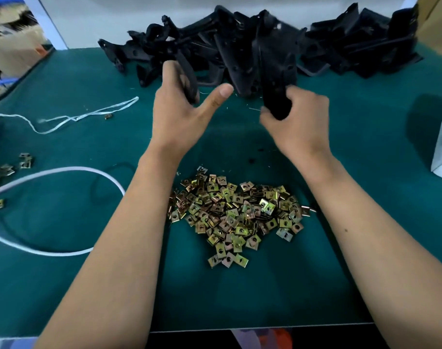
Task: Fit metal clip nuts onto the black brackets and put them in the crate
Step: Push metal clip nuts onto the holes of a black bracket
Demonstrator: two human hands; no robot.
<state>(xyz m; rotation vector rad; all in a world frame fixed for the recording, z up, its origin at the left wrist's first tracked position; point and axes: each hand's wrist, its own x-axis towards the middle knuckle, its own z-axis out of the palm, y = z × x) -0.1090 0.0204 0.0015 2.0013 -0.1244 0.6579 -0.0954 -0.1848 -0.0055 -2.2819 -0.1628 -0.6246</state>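
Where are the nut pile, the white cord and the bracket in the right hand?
nut pile (236, 215), head view, middle of the heap.
white cord (63, 170), head view, top of its loop.
bracket (276, 96), head view, body above the gripping right hand (294, 120).

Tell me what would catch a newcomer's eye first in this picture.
Likely the heap of gold-coloured clip nuts on the green table, lying between the person's forearms. Next, the long pile of black brackets across the far edge of the table, where the left hand and the right hand each grip a bracket. A white cord loops on the left side.
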